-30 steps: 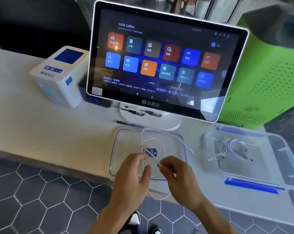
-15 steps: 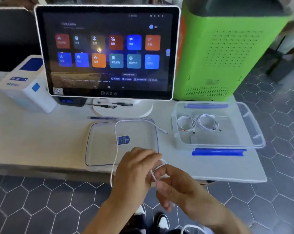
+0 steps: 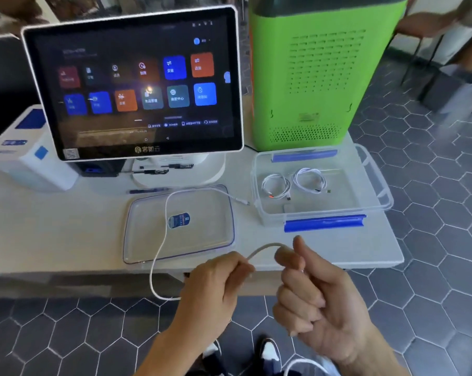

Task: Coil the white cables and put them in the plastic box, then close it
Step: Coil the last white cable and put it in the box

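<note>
A long white cable (image 3: 163,240) runs from its plug near the box, across the clear lid (image 3: 218,234), over the table edge and into my hands. My left hand (image 3: 215,283) grips the cable in front of the table edge. My right hand (image 3: 310,297) pinches the cable a short arc away, fingers curled. The clear plastic box (image 3: 375,185) with blue latches stands open at the right. Two coiled white cables (image 3: 276,185) lie inside it. More white cable (image 3: 302,363) shows at the bottom edge, under my right forearm.
A touchscreen terminal (image 3: 137,85) stands behind the lid, with a white printer (image 3: 26,158) to its left and a green cabinet (image 3: 318,71) behind the box. A blue pen (image 3: 148,190) lies by the terminal's base. Hexagon floor tiles lie below the table edge.
My hands have drawn apart, stretching a short arc of cable between them. The view has swung further right and closer, so the box sits more central.
</note>
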